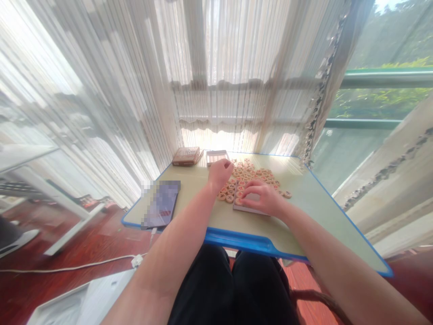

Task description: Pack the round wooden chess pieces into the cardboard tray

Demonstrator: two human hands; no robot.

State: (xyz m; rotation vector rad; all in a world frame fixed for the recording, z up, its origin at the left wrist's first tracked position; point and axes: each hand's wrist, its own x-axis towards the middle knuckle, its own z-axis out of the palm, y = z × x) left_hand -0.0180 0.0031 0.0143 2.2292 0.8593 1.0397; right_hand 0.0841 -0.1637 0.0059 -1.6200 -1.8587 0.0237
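A shallow box (234, 208) lies near the middle of the table, with a column of round wooden xiangqi pieces (241, 189) along its left side. Over this box is my right hand (265, 197), its thumb and fingers curved together at a piece at the near end of the column. My left hand (220, 174) is closed above the left edge of the pile. Its fingers are bent, and whatever may be in them is hidden. Loose xiangqi pieces (248, 171), marked in red and dark characters, lie spread behind and beside the box.
A second shallow box (216, 155) stands at the back, beside a brown flat case (186, 155). On the left lies a phone or tablet (165, 203) with a white cable (101, 262). The table (321, 203) has a blue rim; sheer curtains (233, 54) hang behind it.
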